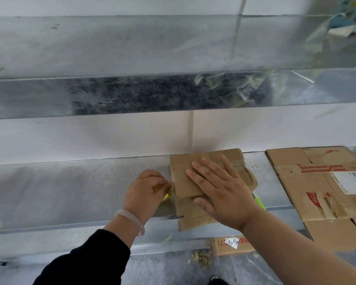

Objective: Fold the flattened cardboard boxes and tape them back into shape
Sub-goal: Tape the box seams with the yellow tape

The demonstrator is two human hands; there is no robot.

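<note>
A small brown cardboard box (pixel 185 182), folded into shape, sits on the metal shelf (pixel 70 192) against the white wall. My right hand (pixel 220 188) lies flat on top of it with straight fingers, pressing it down. My left hand (pixel 146 190) is at the box's left side, its fingers curled round a yellowish roll of tape (pixel 164 194), mostly hidden. A larger flattened cardboard box (pixel 317 192) with red print and a white label lies on the shelf to the right.
An upper metal shelf (pixel 132 93) overhangs the work area, with crumpled clear plastic (pixel 245 87) on it. A green marker (pixel 259 202) lies by my right wrist. Below, on the floor, lie another flat cardboard piece (pixel 230 245) and scraps (pixel 199 260).
</note>
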